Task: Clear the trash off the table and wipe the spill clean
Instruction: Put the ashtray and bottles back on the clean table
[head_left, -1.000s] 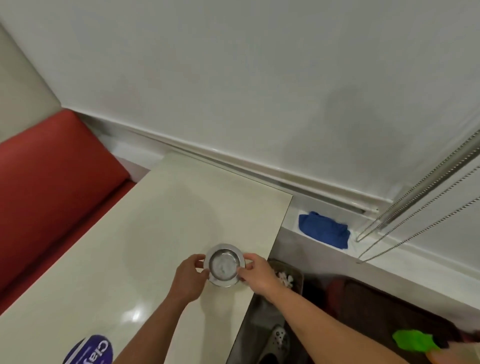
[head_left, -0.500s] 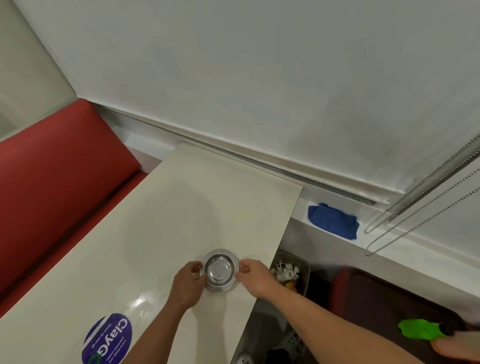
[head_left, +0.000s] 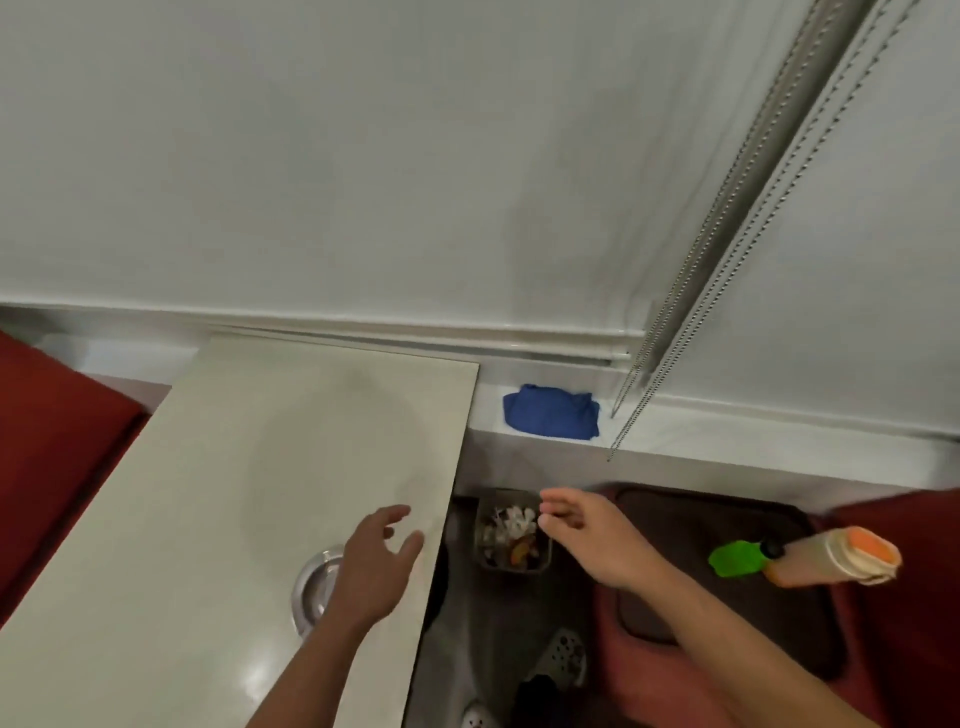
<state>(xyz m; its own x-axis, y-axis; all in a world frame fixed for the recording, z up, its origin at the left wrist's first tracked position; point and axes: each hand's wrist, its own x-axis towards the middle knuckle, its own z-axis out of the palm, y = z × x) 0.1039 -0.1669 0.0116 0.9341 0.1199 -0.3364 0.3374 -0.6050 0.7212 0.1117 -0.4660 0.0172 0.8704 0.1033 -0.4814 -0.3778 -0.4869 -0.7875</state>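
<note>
The head view looks down on a pale cream rectangular table (head_left: 234, 493) that runs from the lower left up toward a white wall. A small round stainless steel bowl (head_left: 311, 587) sits on the table near its right edge, partly covered by the person's left hand (head_left: 371, 566). That left hand hovers over the table with its fingers spread and relaxed, holding nothing; whether it touches the bowl cannot be told. The right hand (head_left: 587, 535) is off the table, to the right of its edge, with fingers loosely extended and nothing in them. It hangs just above and beside a small dark rectangular trash bin (head_left: 514, 561) on the floor, which holds crumpled white scraps and some brownish bits. A crumpled blue cloth (head_left: 553, 413) lies on a white ledge (head_left: 727, 441) along the wall, just beyond the table's far right corner and well apart from both hands. No spill can be made out on the table's surface. To the right, a bottle with a bright green spray head (head_left: 808, 558) and an orange-and-beige body lies on its side on a dark brown seat (head_left: 727, 613). A red upholstered bench (head_left: 57, 457) shows at the far left. Metal bead chains (head_left: 691, 291) hang diagonally down from the upper right, ending near the ledge.
</note>
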